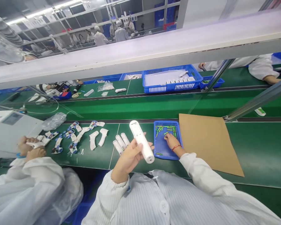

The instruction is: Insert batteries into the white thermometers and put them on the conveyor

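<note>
My left hand (131,156) is wrapped round a long white handheld device (142,142), tilted with its far end up and to the left. A recess shows in the device's upper end. My right hand (172,141), a red band at its wrist, reaches into a shallow blue tray (156,143). Its fingertips are pinched at a small green battery (165,133). Several more green batteries (170,128) lie in the tray, mostly along its far side. Beside my left hand, several similar white devices (121,142) lie in a row on the green bench.
A brown cardboard sheet (206,143) lies right of the tray. To the left are white curved shells (103,137), parts with blue pieces (73,136), and a co-worker's hands (32,147). Beyond the green belt (107,107) stands a blue basket (159,89). A metal post (259,97) slants at right.
</note>
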Action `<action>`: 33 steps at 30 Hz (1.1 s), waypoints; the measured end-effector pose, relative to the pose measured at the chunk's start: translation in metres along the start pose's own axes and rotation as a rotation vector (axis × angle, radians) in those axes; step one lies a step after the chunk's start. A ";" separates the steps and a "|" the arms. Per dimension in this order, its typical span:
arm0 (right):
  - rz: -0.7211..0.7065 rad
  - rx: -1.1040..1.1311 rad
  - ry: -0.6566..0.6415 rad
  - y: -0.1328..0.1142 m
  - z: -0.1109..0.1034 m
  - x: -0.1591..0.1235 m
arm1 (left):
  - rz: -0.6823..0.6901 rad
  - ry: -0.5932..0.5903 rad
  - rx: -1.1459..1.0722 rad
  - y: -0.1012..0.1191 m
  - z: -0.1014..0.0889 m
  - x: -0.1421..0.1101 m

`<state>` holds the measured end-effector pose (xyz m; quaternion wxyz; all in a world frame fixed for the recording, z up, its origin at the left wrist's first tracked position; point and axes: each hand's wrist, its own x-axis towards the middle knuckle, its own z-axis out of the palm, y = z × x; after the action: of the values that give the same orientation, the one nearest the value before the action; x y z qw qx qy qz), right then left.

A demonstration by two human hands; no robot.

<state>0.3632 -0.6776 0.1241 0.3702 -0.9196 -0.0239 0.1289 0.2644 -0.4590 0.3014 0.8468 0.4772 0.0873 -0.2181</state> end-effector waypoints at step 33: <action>0.073 1.287 0.190 -0.093 -0.072 -0.085 | -0.154 0.099 -0.256 -0.059 0.034 0.038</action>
<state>0.3040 -0.6704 0.2566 0.8429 -0.5218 0.1223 0.0482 0.2699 -0.5250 0.2602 0.8761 0.3675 0.1925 -0.2455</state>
